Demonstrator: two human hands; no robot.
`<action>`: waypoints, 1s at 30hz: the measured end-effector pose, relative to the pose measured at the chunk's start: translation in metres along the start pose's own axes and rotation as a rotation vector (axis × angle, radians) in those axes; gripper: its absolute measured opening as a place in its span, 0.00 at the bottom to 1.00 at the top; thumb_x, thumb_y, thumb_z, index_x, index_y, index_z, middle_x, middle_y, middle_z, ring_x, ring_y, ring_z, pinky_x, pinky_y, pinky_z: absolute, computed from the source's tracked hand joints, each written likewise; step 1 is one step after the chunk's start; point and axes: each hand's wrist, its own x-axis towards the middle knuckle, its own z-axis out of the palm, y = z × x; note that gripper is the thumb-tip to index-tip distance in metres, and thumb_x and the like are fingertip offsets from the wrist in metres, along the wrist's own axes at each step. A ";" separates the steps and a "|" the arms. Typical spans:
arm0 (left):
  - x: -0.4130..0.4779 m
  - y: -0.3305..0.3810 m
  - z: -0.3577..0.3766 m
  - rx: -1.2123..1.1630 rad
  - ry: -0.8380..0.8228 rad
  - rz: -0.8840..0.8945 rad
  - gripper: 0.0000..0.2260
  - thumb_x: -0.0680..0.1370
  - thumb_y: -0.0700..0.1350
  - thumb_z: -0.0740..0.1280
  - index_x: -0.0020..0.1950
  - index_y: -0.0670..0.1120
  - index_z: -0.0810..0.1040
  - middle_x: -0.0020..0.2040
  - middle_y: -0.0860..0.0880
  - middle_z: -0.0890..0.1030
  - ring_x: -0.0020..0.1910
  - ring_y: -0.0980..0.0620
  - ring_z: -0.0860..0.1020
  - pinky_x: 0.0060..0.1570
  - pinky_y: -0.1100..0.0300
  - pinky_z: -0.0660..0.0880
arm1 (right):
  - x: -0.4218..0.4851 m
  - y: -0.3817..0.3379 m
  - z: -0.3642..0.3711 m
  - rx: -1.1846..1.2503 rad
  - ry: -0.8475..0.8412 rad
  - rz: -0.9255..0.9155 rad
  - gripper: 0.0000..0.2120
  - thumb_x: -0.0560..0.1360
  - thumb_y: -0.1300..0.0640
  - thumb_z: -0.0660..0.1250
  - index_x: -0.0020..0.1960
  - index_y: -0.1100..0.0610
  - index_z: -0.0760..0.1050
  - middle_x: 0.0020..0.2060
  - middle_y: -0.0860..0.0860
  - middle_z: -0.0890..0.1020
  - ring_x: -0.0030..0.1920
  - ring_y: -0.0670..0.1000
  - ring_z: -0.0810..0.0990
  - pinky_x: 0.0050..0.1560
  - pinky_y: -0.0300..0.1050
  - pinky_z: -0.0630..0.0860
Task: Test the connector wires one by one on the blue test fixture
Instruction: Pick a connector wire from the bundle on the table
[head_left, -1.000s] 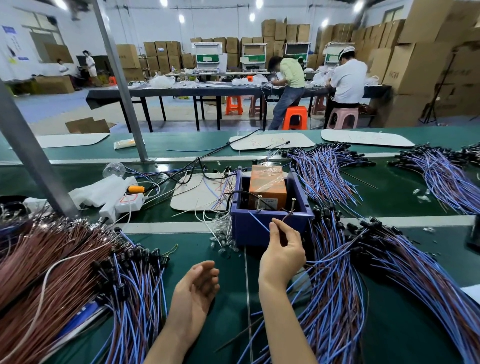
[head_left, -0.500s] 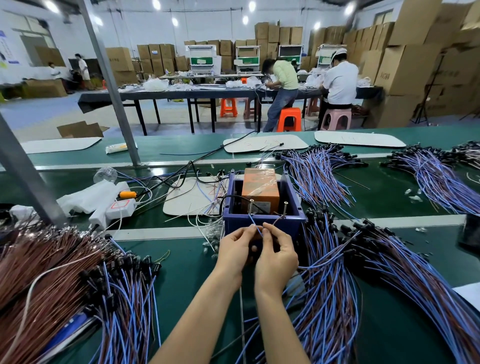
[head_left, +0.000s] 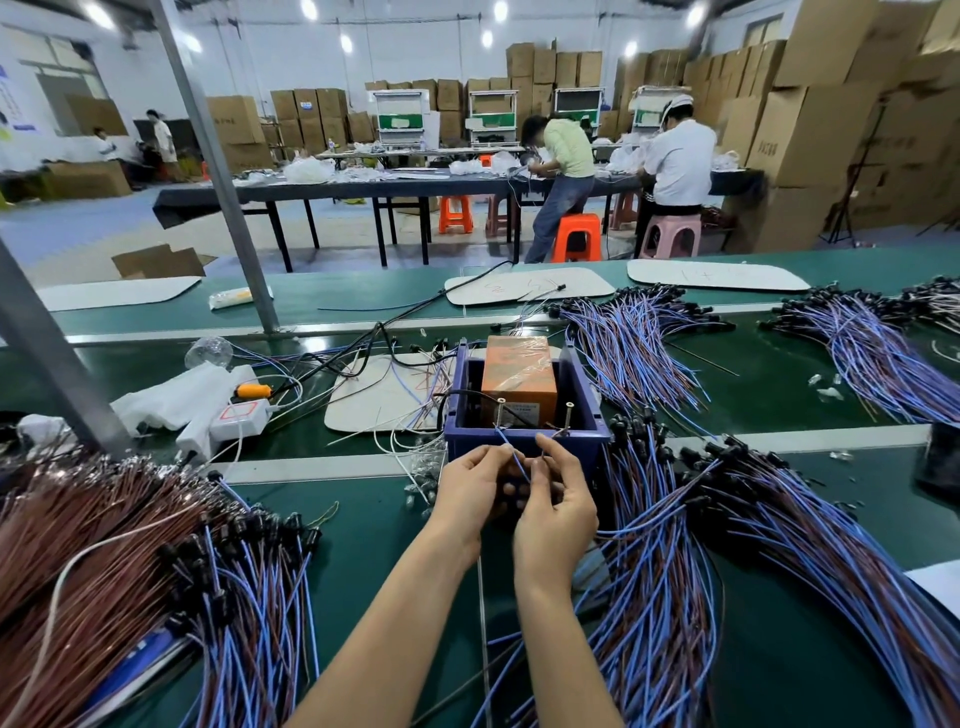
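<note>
Head view: on the green bench (head_left: 363, 571), heaps of blue and brown wires (head_left: 670, 561) crowd both sides of the blue test fixture (head_left: 582, 441), which holds an orange box (head_left: 519, 374) and 2 upright metal pins (head_left: 501, 408). Just before its near wall, the left hand (head_left: 470, 493) and right hand (head_left: 556, 512) meet, curled fingers pinching a thin connector wire (head_left: 511, 453) that rises between their fingertips toward the pins
</note>
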 end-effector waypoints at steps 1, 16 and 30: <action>-0.001 0.000 0.000 0.011 -0.003 0.005 0.09 0.78 0.41 0.64 0.40 0.43 0.80 0.32 0.48 0.79 0.23 0.57 0.71 0.24 0.67 0.69 | 0.001 0.000 -0.001 0.014 0.002 0.011 0.13 0.79 0.62 0.63 0.56 0.47 0.78 0.43 0.47 0.82 0.43 0.46 0.81 0.47 0.45 0.80; -0.004 0.004 0.003 0.077 -0.010 0.003 0.08 0.78 0.41 0.64 0.39 0.45 0.79 0.39 0.45 0.80 0.26 0.55 0.72 0.30 0.64 0.69 | 0.002 -0.005 -0.009 0.035 0.010 0.085 0.12 0.79 0.61 0.62 0.56 0.47 0.77 0.43 0.47 0.82 0.37 0.41 0.80 0.42 0.42 0.79; -0.068 -0.030 -0.017 0.174 -0.270 0.110 0.07 0.78 0.33 0.64 0.49 0.40 0.82 0.37 0.45 0.81 0.32 0.55 0.76 0.34 0.65 0.75 | -0.026 -0.016 -0.090 -0.117 -0.374 0.076 0.12 0.73 0.67 0.67 0.36 0.53 0.81 0.32 0.49 0.83 0.33 0.43 0.79 0.35 0.32 0.74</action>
